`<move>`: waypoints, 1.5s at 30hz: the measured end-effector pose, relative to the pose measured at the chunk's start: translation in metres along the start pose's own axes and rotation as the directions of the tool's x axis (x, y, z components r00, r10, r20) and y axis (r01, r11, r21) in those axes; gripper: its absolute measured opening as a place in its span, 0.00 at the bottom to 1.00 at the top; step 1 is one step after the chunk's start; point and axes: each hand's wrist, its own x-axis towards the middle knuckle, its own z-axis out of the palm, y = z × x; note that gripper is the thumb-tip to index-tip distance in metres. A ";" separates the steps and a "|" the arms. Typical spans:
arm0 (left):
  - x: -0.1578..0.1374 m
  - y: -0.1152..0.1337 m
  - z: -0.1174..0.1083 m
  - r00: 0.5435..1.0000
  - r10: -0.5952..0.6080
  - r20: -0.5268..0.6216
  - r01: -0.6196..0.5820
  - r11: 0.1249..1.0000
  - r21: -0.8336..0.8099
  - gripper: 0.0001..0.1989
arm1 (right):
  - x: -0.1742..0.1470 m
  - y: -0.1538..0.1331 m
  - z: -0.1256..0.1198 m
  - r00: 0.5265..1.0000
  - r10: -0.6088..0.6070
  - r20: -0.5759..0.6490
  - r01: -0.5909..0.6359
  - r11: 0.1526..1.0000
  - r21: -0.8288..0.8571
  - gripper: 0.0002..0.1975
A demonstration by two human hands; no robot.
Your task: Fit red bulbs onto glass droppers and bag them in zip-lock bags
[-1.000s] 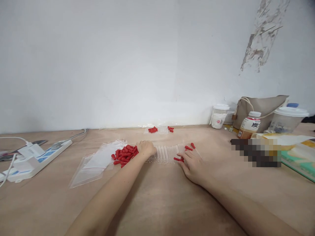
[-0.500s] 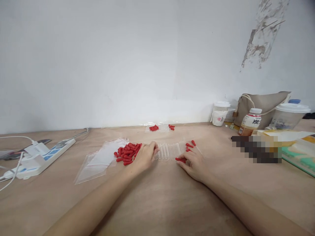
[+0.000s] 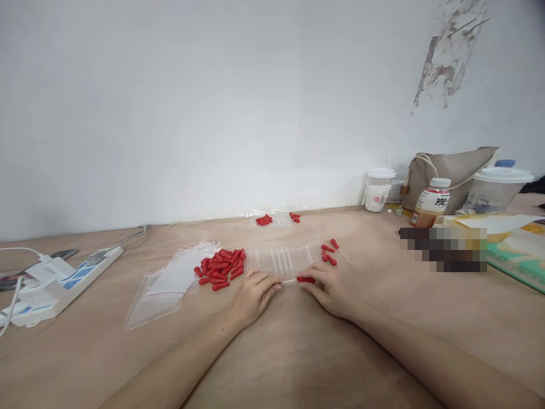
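The table (image 3: 272, 363) here is a broad brown surface, faintly mottled, pushed up against a pale wall (image 3: 213, 113) whose coating has flaked off in a ragged patch (image 3: 447, 68) high on the right. Near the middle, the person's two hands face each other low over the tabletop. The left hand (image 3: 256, 294) has thumb and fingertips pinched on a short clear tube (image 3: 289, 281); the right hand (image 3: 327, 288) is clamped on a red rubber bulb (image 3: 305, 279). Tube and bulb lie end to end between them — whether one has entered the other I cannot tell.

Just beyond the hands runs a row of clear tubes (image 3: 281, 258), side by side. A heap of red bulbs (image 3: 220, 265) sits at its left end, and a few loose bulbs (image 3: 327, 248) lie past its right end. Flat plastic bags (image 3: 170, 284) overlap left of the heap, with a white power strip (image 3: 80, 284) farther out. By the wall lies clear packaging (image 3: 281, 220) with more red pieces (image 3: 264, 219). The right side is crowded: a lidded cup (image 3: 378, 193), a labelled bottle (image 3: 430, 204), a grey-beige bag (image 3: 451, 173), a large lidded tub (image 3: 494, 193) — and a green-and-white packet (image 3: 519, 264) nearer.
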 end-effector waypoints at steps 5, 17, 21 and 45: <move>-0.001 -0.002 0.001 1.000 0.029 -0.006 -0.028 0.999 0.020 0.08 | 0.000 0.002 0.002 0.998 -0.057 -0.009 0.057 0.998 0.038 0.09; -0.001 -0.004 0.003 0.994 0.108 -0.011 -0.108 0.994 0.022 0.10 | -0.002 0.009 0.008 0.992 -0.123 -0.010 0.123 0.992 -0.017 0.09; 0.000 -0.003 0.002 0.993 0.120 0.013 -0.120 0.993 0.021 0.10 | -0.002 0.014 0.009 0.984 -0.176 -0.028 0.176 0.984 -0.005 0.10; 0.000 0.007 0.007 0.990 0.138 0.028 -0.140 0.987 0.081 0.10 | -0.002 0.007 0.005 0.970 -0.211 0.119 0.240 0.909 -0.342 0.07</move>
